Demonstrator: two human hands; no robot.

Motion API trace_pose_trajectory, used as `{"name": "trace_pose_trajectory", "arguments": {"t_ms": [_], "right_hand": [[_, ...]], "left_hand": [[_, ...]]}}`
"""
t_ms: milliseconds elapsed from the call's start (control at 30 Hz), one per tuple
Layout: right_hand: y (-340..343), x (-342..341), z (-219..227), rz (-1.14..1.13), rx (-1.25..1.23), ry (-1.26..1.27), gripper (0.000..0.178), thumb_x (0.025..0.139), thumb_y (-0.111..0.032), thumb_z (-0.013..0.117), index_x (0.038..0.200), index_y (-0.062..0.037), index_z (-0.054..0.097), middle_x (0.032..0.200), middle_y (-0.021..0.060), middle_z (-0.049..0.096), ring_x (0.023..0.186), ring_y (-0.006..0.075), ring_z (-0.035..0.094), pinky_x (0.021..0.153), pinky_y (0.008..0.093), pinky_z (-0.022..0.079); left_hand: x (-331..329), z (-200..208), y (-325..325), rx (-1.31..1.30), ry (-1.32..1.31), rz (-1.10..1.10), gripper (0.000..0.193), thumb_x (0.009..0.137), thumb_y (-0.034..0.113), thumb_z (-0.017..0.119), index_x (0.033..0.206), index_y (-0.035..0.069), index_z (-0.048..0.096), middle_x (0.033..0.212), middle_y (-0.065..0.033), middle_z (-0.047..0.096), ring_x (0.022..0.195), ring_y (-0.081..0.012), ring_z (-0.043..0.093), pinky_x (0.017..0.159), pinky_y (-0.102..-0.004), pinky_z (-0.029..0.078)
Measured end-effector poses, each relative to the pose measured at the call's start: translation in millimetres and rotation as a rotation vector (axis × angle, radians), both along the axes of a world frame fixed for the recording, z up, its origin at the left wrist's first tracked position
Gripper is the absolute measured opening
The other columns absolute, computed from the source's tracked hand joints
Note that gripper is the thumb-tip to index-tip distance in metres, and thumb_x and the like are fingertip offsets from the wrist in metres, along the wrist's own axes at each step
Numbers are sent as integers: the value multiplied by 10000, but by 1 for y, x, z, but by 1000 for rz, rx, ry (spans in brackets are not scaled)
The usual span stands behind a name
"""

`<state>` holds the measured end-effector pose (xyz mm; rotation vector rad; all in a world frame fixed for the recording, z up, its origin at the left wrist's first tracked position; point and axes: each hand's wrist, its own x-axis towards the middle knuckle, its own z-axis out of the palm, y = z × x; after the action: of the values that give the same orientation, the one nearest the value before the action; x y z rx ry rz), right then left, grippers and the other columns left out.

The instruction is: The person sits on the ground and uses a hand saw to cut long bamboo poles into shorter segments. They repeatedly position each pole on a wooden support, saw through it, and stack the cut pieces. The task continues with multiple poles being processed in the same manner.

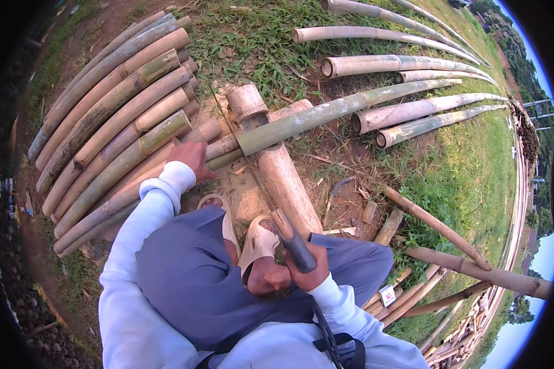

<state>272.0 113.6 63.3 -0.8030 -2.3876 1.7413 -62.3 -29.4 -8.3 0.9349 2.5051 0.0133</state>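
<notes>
My right hand (311, 270) is wrapped round the dark handle of a long handsaw (261, 184). Its thin blade slants away from me and crosses a green bamboo pole (314, 123). That pole lies across a thick pale log (286, 181) on the ground and runs off to the far right. On the pole's left part, just left of the blade, my left hand (194, 158) is closed with its fingers curled; part of its grip is hidden from above. Pale sawdust (249, 200) covers the ground beneath the cut, near my sandals.
Stacked cut bamboo lengths (123, 98) lie at the left. Several long bamboo poles (406, 64) spread across the grass at the upper right. A frame of bamboo sticks (455, 261) stands at my lower right, with a small white box (388, 295) beside it.
</notes>
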Motion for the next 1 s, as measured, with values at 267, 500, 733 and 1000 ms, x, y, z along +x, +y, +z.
{"name": "trace_pose_trajectory", "arguments": {"t_ms": [267, 500, 733, 1000], "right_hand": [[-16, 29, 24, 42, 18, -68, 170, 842, -32, 725, 1008, -11, 693, 798, 130, 704, 739, 217, 736, 646, 327, 535], [-2, 40, 10, -9, -121, -32, 206, 830, 6, 698, 1035, -3, 717, 800, 150, 716, 754, 210, 736, 680, 328, 547], [-9, -27, -21, -50, 25, 53, 129, 830, -69, 721, 932, 0, 682, 728, 161, 664, 624, 256, 649, 618, 360, 508], [-12, 80, 34, 5, 0, -35, 195, 830, 9, 698, 1024, -2, 710, 762, 123, 689, 720, 191, 709, 657, 305, 530]], "left_hand": [[-2, 16, -10, -32, 73, 40, 550, 673, 424, 840, 993, 3, 691, 932, -231, 731, 918, -394, 715, 855, -480, 555], [3, -3, -8, 4, 72, -6, 537, 681, 428, 830, 993, 13, 693, 936, -228, 732, 919, -398, 712, 860, -481, 551], [1, 24, 3, -34, 68, 19, 570, 677, 441, 834, 1022, 13, 685, 970, -221, 731, 951, -396, 705, 881, -484, 548], [7, 5, -10, -10, 41, 18, 592, 657, 405, 861, 1048, -1, 681, 973, -226, 730, 966, -397, 704, 884, -488, 548]]}}
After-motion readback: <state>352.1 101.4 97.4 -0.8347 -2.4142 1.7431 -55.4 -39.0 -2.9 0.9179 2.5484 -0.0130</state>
